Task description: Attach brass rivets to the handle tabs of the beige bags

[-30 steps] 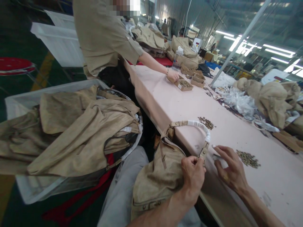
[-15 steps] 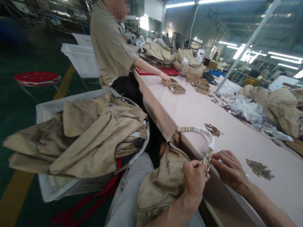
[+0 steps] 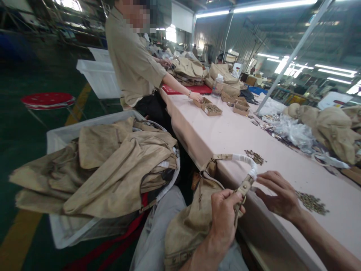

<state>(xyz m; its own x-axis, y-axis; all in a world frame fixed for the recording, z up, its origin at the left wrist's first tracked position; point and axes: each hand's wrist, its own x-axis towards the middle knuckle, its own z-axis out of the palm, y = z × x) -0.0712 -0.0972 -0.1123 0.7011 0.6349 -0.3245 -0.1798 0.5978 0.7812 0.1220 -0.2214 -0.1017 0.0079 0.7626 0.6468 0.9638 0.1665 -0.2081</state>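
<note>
A tan handbag rests on my lap against the table edge. Its handle arches over the tabletop, partly wrapped in white film, with studs on the tan strap ends. My left hand grips the near strap end by a metal ring. Just right of that strap, my right hand has its fingers stretched and apart, with nothing visible in them; its fingertips are close to the wrapped part. A pile of small brass-coloured metal pieces lies beside my right wrist. A smaller pile sits beyond the handle.
To the left, a white bin is heaped with tan bags. A co-worker reaches into a small box on the pink-covered table. Plastic wrapping and more bags line the far side; a red stool stands left.
My right hand has drawn back from the strap and its fingers have spread. My left hand still holds the strap, now tilted to show its studs. The view has shifted slightly.
</note>
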